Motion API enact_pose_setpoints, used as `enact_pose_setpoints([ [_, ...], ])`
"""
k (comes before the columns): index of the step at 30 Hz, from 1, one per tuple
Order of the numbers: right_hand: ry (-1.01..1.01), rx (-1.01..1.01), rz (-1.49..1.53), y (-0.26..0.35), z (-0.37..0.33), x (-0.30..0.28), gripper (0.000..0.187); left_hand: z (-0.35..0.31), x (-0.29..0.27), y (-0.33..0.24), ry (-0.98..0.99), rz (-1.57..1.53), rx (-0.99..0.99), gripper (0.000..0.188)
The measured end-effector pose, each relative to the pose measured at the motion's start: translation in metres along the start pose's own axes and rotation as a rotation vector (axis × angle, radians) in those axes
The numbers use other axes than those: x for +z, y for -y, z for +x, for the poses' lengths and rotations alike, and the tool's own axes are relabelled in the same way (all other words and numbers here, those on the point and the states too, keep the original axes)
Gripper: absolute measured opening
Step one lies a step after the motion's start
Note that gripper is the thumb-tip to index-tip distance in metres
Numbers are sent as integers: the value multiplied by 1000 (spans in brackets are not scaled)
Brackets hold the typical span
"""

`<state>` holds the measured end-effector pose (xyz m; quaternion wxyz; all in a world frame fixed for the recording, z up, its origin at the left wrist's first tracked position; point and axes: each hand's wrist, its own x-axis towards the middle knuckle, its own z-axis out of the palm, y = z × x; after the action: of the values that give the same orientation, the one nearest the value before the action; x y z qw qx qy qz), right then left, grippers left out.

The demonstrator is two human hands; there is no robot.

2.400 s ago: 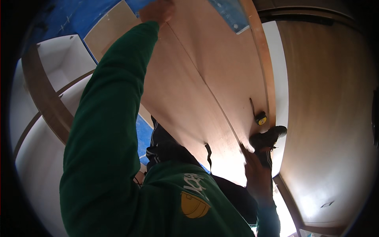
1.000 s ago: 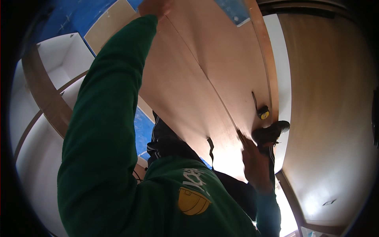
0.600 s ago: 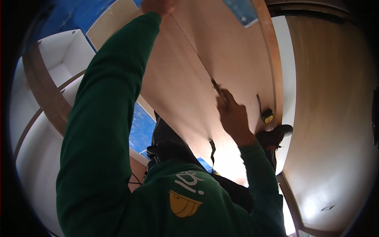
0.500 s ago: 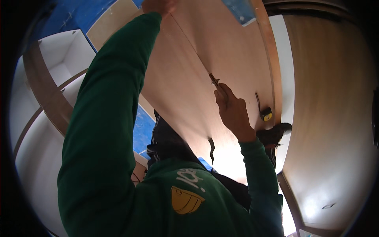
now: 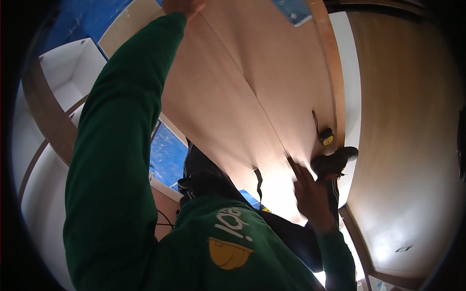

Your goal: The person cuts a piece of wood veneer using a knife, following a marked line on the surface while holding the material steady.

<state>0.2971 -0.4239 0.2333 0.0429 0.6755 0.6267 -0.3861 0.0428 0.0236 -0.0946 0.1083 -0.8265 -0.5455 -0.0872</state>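
Observation:
A wide light-brown wooden panel (image 5: 204, 92) lies slanted below me. Along it runs a thin dark line (image 5: 228, 56), from near my left hand down toward my right. My right hand (image 5: 314, 202), blurred by motion, is closed around a slim dark tool (image 5: 292, 165); its tip touches the panel at the line's near end, and its exact kind is hard to tell. At the panel's far end is my left hand (image 5: 185, 6), cut off by the upper edge, so its fingers hardly show. A black and yellow tape measure (image 5: 326, 137) rests on the panel by its right side.
My black shoe (image 5: 335, 162) is at the panel's right edge. A dark strap (image 5: 259, 182) hangs over its near edge. White open cabinets (image 5: 73, 72) stand on the left, a large wooden board (image 5: 403, 136) on the right. Blue sheeting (image 5: 170, 150) covers the floor.
My right hand has pulled the slim tool toward me and slightly right, and the line now reaches farther down the panel. My left hand has shifted a little left.

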Motion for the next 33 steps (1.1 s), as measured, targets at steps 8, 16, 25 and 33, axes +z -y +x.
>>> enact_pose_setpoints([
  [8, -58, 161, 219, -26, 76, 58, 35, 2, -4, -2, -77, -105, -4, 27],
  [16, 333, 477, 78, 40, -115, -87, 47, 6, -14, 2, 50, -52, 25, 28],
  [25, -191, 84, 251, -27, 122, 80, 40, -1, 11, 1, -126, -28, -95, 28],
  [33, 190, 426, 19, 22, -61, -39, 41, 1, -12, 4, 26, -25, 63, 33],
])
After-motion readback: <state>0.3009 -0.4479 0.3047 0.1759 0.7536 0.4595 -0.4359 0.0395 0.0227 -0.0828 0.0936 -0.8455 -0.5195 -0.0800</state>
